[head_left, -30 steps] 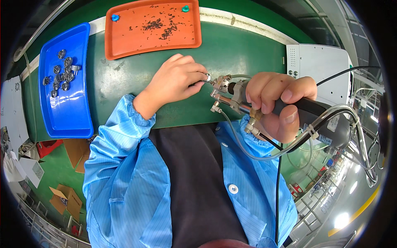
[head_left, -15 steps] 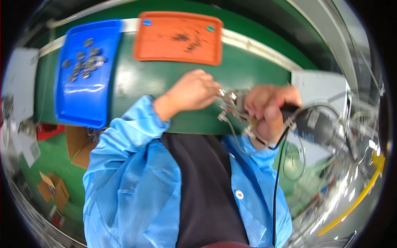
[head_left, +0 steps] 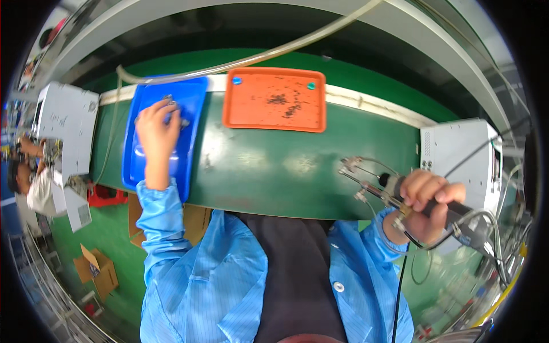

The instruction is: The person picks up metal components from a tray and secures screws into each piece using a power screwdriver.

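My left hand [head_left: 155, 127] is over the blue tray [head_left: 135, 166], its fingers bent down among small grey metal parts [head_left: 184, 123]. A gap shows between thumb and forefinger, and I make out nothing held there. The hand hides most of those parts. On the right, my right hand [head_left: 426, 200] is wrapped round the dark body of a powered screwdriver [head_left: 394, 186] with a metal front end and thin tubes. Its tip points left over the green bench, apart from everything else.
An orange tray [head_left: 240, 111] with many tiny dark pieces stands at the back middle. White machine boxes [head_left: 460, 154] flank the green bench [head_left: 257, 188]. A clear hose [head_left: 229, 70] crosses the far side. Tubes and a black cable hang from the screwdriver. A cardboard box [head_left: 100, 271] sits on the floor.
My left hand has gone from the screwdriver's tip, where it held a small metal piece, left to the blue tray. My right hand has moved right with the screwdriver. The view has shifted.
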Available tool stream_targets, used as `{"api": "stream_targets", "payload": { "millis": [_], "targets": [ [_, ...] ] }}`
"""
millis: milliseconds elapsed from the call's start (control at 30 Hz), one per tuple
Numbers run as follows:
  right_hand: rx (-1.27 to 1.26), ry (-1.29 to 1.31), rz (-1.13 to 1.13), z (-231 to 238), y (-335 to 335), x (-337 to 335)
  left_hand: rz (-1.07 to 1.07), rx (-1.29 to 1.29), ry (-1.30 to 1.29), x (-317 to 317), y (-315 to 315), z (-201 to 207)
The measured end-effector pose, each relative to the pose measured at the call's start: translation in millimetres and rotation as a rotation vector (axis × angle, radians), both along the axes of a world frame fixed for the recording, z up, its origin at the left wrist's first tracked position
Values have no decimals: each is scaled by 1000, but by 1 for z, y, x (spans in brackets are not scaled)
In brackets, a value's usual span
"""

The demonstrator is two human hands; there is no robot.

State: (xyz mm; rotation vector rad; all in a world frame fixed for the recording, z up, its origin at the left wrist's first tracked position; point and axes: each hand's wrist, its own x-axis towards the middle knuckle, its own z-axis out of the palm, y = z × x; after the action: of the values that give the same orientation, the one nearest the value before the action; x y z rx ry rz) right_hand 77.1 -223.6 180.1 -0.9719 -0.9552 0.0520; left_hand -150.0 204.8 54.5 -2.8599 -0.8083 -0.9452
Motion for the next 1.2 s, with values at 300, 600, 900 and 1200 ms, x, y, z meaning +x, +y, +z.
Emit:
{"api": "stream_targets", "payload": {
  "millis": [300,600,900,1200],
  "targets": [
    [-47,43,-35,-1,-8,-8,-677,-622,-59,224,-81,3],
    [-100,75,-41,-9,-21,-22,-730,-385,212,396,-91,-86],
    [-87,-19,-39,-19,-37,-9,-973,-418,18,265,-185,5],
    [-158,36,54,-29,-17,-9,-1008,-468,70,124,-231,-39]
  ]
}}
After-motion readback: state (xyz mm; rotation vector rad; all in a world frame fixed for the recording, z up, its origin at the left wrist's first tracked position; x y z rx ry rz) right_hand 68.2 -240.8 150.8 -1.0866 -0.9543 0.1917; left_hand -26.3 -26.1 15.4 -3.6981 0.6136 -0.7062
